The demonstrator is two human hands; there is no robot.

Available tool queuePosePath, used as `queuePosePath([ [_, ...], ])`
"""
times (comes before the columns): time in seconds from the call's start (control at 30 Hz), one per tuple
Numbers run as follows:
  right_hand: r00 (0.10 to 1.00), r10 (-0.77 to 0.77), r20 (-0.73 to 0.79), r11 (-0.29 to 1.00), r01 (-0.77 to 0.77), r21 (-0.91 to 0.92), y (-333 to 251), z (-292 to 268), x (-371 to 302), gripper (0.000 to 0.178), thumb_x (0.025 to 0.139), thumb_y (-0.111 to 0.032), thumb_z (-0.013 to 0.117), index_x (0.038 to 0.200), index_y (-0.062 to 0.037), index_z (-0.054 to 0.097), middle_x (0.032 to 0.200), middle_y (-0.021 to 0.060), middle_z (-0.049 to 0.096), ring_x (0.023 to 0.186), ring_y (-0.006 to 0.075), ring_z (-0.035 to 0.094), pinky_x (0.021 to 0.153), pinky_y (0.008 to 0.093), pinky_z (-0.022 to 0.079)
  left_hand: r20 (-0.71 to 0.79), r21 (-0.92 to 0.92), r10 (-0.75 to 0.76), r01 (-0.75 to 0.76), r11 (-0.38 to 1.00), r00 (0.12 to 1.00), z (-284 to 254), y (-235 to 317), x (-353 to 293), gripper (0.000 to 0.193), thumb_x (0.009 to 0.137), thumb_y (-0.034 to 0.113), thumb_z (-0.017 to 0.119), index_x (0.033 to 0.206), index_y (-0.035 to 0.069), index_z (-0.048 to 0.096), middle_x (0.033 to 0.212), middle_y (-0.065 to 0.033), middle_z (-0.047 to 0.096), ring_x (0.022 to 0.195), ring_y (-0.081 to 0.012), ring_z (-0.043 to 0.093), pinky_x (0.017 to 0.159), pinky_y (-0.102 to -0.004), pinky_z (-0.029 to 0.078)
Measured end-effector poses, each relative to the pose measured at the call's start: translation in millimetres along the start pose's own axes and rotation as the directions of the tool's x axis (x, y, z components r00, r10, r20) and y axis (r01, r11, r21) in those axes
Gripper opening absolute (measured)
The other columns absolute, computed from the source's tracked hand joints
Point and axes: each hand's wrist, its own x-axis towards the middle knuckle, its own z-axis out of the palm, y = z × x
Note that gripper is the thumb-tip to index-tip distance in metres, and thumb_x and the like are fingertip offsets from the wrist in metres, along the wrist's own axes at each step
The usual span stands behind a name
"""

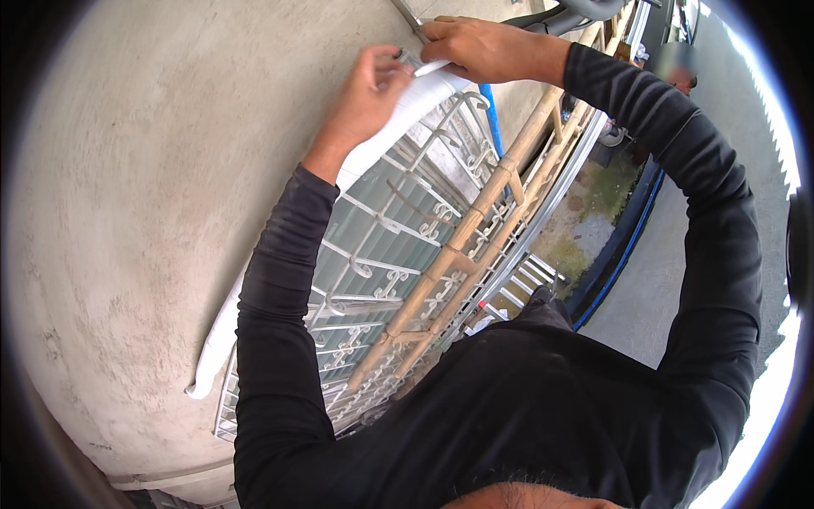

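Observation:
Both my arms reach up to a white sheet-like covering (398, 123) along the ledge above a window. My right hand (496, 53) is closed, and a thin white strip (431, 68) sticks out below its fingers toward my left hand. A narrow grey metal piece (408, 15) meets the fingertips of that hand; whether it is gripped I cannot tell. My left hand (366, 102) is beside the covering's upper end, fingers curled together and slightly blurred. Something small and dark shows near its fingertips, too unclear to name.
A bare plastered wall (144, 187) fills the left. Below the ledge, a white scrolled metal grille (365, 246) covers louvred glass. Bamboo poles (462, 233) run alongside it. Far below are a metal ladder (530, 276) and mossy ground (585, 208). A person (678, 72) is at upper right.

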Motion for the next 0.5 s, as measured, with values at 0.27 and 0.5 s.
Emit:
queuePosePath([
  [0.27,0.941,0.213,0.264,0.906,-0.291,0.307,-32,-46,3,0.029,0.094,-0.025,0.079,0.109,-0.0025,0.069,0.09,0.016,0.075,0.09,0.0341,0.074,0.081,0.0484,0.055,0.196,0.667,-0.017,-0.12,0.735,0.981,21,18,-9,0.088,0.091,0.046,0.079,0.154,-0.001,0.039,0.132,-0.0294,0.067,0.119,-0.0431,0.069,0.099,-0.0475,0.057],
  [0.5,0.972,0.087,0.218,0.994,-0.098,0.042,-71,-70,-52,0.025,0.091,-0.031,0.081,0.093,-0.0071,0.073,0.074,0.0073,0.073,0.072,0.0283,0.074,0.067,0.0432,0.058,0.165,0.73,-0.101,-0.053,0.682,0.981,18,17,-4,0.085,0.087,0.041,0.083,0.149,-0.001,0.044,0.124,-0.0265,0.072,0.111,-0.0434,0.073,0.096,-0.0468,0.058],
])
